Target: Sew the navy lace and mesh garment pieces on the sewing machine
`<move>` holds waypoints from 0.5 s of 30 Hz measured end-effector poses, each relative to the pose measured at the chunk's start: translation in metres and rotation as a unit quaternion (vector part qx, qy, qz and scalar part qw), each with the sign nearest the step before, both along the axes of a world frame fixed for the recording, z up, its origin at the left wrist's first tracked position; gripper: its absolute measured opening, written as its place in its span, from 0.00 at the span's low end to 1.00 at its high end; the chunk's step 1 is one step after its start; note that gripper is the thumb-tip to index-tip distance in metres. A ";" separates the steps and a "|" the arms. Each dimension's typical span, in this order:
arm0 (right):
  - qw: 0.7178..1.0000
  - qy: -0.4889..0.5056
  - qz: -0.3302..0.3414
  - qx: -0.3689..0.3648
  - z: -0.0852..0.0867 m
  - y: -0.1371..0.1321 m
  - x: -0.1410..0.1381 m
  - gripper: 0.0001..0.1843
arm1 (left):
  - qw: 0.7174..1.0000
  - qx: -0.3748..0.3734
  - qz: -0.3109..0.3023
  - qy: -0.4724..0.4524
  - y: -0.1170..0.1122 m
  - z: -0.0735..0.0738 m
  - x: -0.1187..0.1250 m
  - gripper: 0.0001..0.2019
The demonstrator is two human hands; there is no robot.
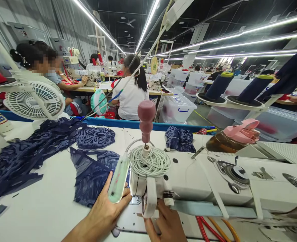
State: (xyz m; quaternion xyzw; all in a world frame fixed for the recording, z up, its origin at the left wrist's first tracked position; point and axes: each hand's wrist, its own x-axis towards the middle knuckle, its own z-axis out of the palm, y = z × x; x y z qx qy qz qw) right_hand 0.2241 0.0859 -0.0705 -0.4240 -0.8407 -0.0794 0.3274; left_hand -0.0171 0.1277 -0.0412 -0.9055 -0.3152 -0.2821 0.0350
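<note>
A white sewing machine fills the lower right. My left hand lies on the white table, fingers stretched flat, pressing a piece of navy lace fabric toward the needle area. My right hand sits under the machine head by the presser foot; its fingers are mostly hidden behind the machine. A coiled white cable and a pink knob sit on top of the machine.
More navy lace pieces spread over the table's left side, and a small bundle lies at the back. A white fan stands at left. Navy thread cones and a pink-lidded bottle stand at right. Other workers sit beyond.
</note>
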 end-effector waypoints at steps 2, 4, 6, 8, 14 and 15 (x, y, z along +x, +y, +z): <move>1.000 -0.020 -0.002 -0.022 0.000 0.002 0.007 0.19 | 1.000 -0.023 -0.004 0.008 0.000 0.006 0.000 0.19; 0.998 -0.021 -0.008 -0.055 0.001 0.005 0.012 0.19 | 0.999 -0.045 -0.002 0.012 0.000 0.011 0.000 0.19; 0.998 -0.002 -0.015 -0.061 0.002 0.008 0.014 0.17 | 0.998 -0.055 0.000 0.011 -0.001 0.013 -0.001 0.18; 0.999 0.017 -0.020 -0.040 0.003 0.009 0.012 0.16 | 0.998 -0.062 -0.009 0.009 -0.002 0.012 -0.001 0.19; 0.998 0.039 -0.029 0.051 0.012 0.002 0.004 0.14 | 0.997 -0.076 -0.030 0.003 -0.004 0.005 -0.002 0.23; 0.997 0.040 -0.029 0.056 0.013 0.001 0.003 0.14 | 0.997 -0.075 -0.032 0.008 -0.004 0.004 -0.002 0.23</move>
